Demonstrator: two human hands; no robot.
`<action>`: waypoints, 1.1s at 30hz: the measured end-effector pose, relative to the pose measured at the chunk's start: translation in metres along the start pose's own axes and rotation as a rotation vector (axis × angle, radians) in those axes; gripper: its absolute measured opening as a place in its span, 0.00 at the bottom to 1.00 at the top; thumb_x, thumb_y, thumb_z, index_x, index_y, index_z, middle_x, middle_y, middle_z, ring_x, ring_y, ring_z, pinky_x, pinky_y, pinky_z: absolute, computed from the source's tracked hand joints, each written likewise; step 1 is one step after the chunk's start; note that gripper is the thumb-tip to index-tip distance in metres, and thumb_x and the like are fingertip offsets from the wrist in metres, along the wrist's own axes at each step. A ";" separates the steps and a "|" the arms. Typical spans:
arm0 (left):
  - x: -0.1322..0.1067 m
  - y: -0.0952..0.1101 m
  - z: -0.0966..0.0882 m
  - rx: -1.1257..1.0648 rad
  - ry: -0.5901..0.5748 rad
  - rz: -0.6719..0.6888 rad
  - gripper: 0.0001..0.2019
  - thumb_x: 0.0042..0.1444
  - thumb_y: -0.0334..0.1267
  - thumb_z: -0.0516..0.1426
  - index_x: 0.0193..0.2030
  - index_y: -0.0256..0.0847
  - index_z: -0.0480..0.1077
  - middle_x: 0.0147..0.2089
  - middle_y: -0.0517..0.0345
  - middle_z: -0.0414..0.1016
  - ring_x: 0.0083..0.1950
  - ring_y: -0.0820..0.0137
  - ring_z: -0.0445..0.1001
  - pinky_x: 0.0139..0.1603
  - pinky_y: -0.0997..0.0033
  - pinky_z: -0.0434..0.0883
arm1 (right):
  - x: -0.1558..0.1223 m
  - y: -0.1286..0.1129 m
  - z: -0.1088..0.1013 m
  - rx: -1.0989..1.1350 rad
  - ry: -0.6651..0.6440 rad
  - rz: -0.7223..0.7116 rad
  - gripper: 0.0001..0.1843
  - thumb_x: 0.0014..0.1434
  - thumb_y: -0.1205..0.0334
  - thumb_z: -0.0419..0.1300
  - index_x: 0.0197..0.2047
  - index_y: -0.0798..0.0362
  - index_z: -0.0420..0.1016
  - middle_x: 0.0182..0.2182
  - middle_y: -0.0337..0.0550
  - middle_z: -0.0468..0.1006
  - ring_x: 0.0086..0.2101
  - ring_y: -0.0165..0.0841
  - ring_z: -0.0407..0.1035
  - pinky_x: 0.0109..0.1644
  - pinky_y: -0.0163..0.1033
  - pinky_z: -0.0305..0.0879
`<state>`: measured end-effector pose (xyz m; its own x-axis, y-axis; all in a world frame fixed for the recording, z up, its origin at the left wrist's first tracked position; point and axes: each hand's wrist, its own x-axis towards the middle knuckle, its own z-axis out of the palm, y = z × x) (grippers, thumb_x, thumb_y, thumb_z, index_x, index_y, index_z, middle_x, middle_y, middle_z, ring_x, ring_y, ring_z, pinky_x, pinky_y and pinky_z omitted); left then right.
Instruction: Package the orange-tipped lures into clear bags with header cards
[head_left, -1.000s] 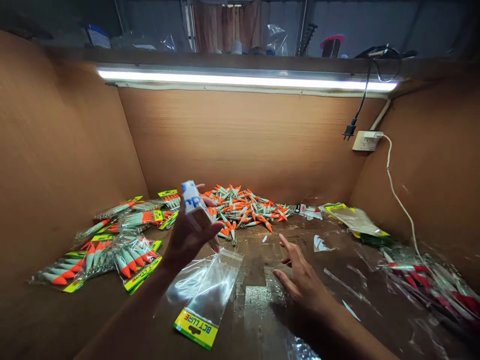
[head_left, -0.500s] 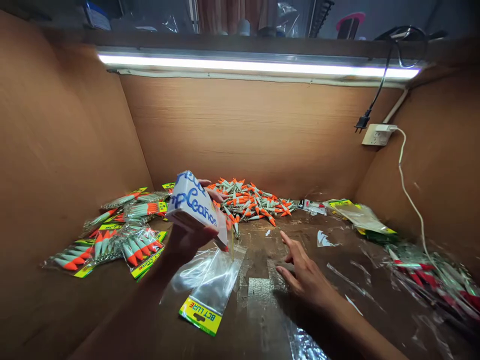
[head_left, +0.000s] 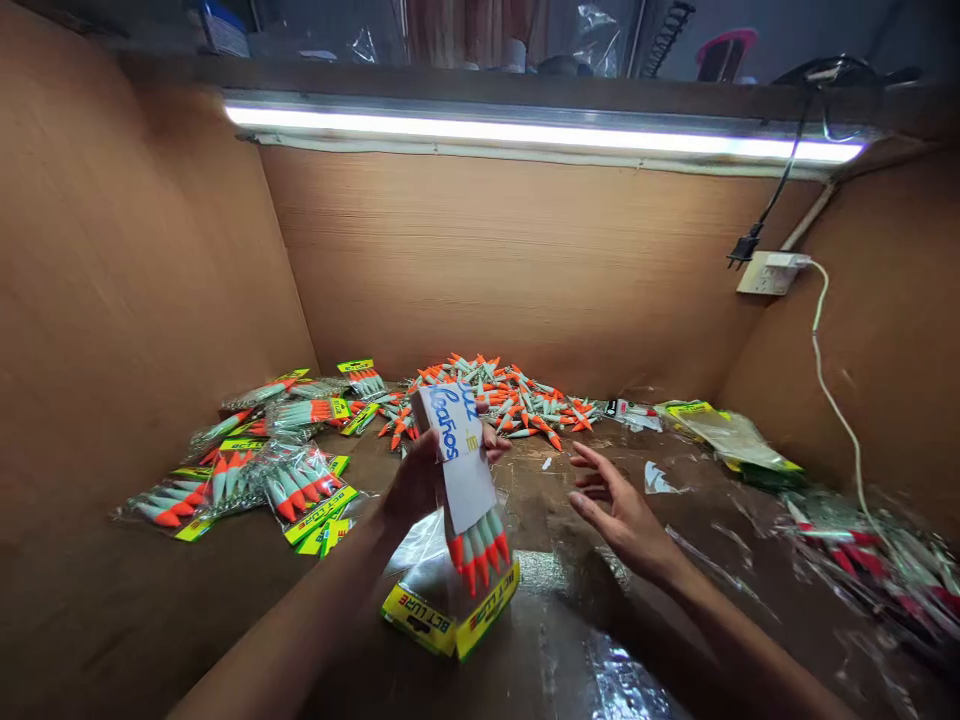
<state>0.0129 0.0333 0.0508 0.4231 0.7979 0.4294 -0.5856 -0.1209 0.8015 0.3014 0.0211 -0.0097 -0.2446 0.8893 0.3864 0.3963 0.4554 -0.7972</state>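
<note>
My left hand [head_left: 416, 480] grips a white cardboard sleeve [head_left: 469, 490] with blue handwriting, tilted downward. From its lower end stick out several pale green fishing lures [head_left: 480, 548] with orange tips. Below them are two yellow header cards, one on the left [head_left: 420, 620] and one on the right [head_left: 489, 608], marked BCT LURE, with clear plastic around; whether a bag encloses the lures I cannot tell. To the right, my right hand [head_left: 619, 510] hovers over the table with fingers apart, holding nothing. Behind the sleeve lies a heap of loose lures [head_left: 517, 400].
Filled lure packets [head_left: 292, 480] are piled on the left. Flat bags with yellow headers [head_left: 731, 440] lie at the back right, near red and silver packaged items [head_left: 862, 555]. A white cable [head_left: 832, 400] hangs from the wall socket [head_left: 769, 272]. Plastic scraps litter the table.
My left hand has turned the sleeve downward and moved it right, so the lures' orange tips now show. A second header card appears below. My right hand has shifted slightly right, still empty.
</note>
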 end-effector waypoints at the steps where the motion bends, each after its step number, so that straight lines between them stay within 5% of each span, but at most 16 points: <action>1: -0.003 -0.005 -0.002 -0.085 -0.045 -0.063 0.36 0.52 0.62 0.61 0.61 0.38 0.66 0.45 0.49 0.74 0.56 0.50 0.73 0.64 0.46 0.62 | 0.009 -0.010 0.001 0.059 -0.014 -0.012 0.31 0.66 0.53 0.58 0.69 0.42 0.56 0.59 0.48 0.68 0.52 0.40 0.69 0.58 0.50 0.68; 6: -0.018 -0.033 -0.019 -0.231 -0.178 -0.235 0.40 0.50 0.59 0.64 0.64 0.35 0.64 0.51 0.43 0.76 0.61 0.47 0.70 0.68 0.44 0.54 | 0.066 -0.064 0.025 0.272 -0.207 -0.155 0.33 0.62 0.51 0.64 0.68 0.42 0.60 0.61 0.48 0.69 0.60 0.41 0.64 0.64 0.51 0.61; 10: -0.023 -0.042 -0.032 -0.264 -0.186 -0.261 0.47 0.49 0.69 0.60 0.64 0.31 0.65 0.60 0.33 0.72 0.66 0.44 0.65 0.69 0.42 0.50 | 0.099 -0.081 0.046 0.430 -0.487 -0.094 0.31 0.54 0.52 0.71 0.59 0.49 0.72 0.50 0.47 0.79 0.47 0.40 0.74 0.52 0.47 0.71; 12: -0.024 -0.042 -0.037 -0.309 -0.163 -0.291 0.51 0.49 0.74 0.54 0.65 0.29 0.64 0.63 0.31 0.69 0.67 0.43 0.63 0.70 0.41 0.49 | 0.106 -0.080 0.049 0.514 -0.511 -0.049 0.27 0.54 0.52 0.71 0.55 0.51 0.74 0.44 0.46 0.81 0.43 0.38 0.76 0.49 0.45 0.72; 17: -0.025 -0.041 -0.037 -0.370 -0.131 -0.379 0.52 0.54 0.75 0.45 0.66 0.24 0.62 0.68 0.27 0.61 0.70 0.42 0.59 0.68 0.44 0.53 | 0.108 -0.075 0.038 0.535 -0.292 -0.064 0.25 0.53 0.53 0.72 0.52 0.51 0.76 0.45 0.46 0.81 0.44 0.38 0.76 0.51 0.44 0.72; 22: -0.023 -0.042 -0.032 -0.409 -0.084 -0.355 0.49 0.57 0.73 0.45 0.69 0.31 0.58 0.68 0.30 0.61 0.67 0.44 0.64 0.63 0.47 0.61 | 0.105 -0.059 -0.002 0.484 0.068 -0.128 0.23 0.58 0.53 0.67 0.56 0.49 0.74 0.46 0.46 0.80 0.42 0.37 0.75 0.49 0.43 0.72; 27: -0.021 -0.043 -0.030 -0.489 -0.041 -0.342 0.48 0.58 0.72 0.45 0.75 0.42 0.40 0.71 0.32 0.56 0.66 0.45 0.66 0.62 0.47 0.62 | 0.084 -0.018 -0.043 0.030 0.267 -0.003 0.28 0.56 0.48 0.66 0.57 0.50 0.73 0.50 0.50 0.78 0.47 0.45 0.73 0.52 0.52 0.70; 30: -0.020 -0.044 -0.027 -0.507 -0.008 -0.362 0.48 0.59 0.70 0.45 0.76 0.44 0.33 0.73 0.33 0.53 0.65 0.45 0.67 0.62 0.48 0.61 | 0.059 -0.020 -0.029 -0.330 0.319 -0.111 0.24 0.57 0.50 0.66 0.56 0.49 0.75 0.54 0.51 0.75 0.54 0.48 0.67 0.60 0.56 0.61; 33: -0.019 -0.047 -0.021 -0.516 0.004 -0.367 0.46 0.61 0.69 0.45 0.76 0.47 0.30 0.73 0.35 0.54 0.64 0.47 0.69 0.63 0.48 0.61 | 0.040 -0.047 0.010 -0.270 0.063 -0.235 0.15 0.65 0.55 0.59 0.53 0.46 0.77 0.51 0.47 0.77 0.51 0.42 0.70 0.57 0.50 0.64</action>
<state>0.0177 0.0359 -0.0035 0.6577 0.7355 0.1625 -0.6614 0.4607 0.5919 0.2641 0.0343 0.0389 -0.3053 0.7561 0.5789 0.5574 0.6348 -0.5351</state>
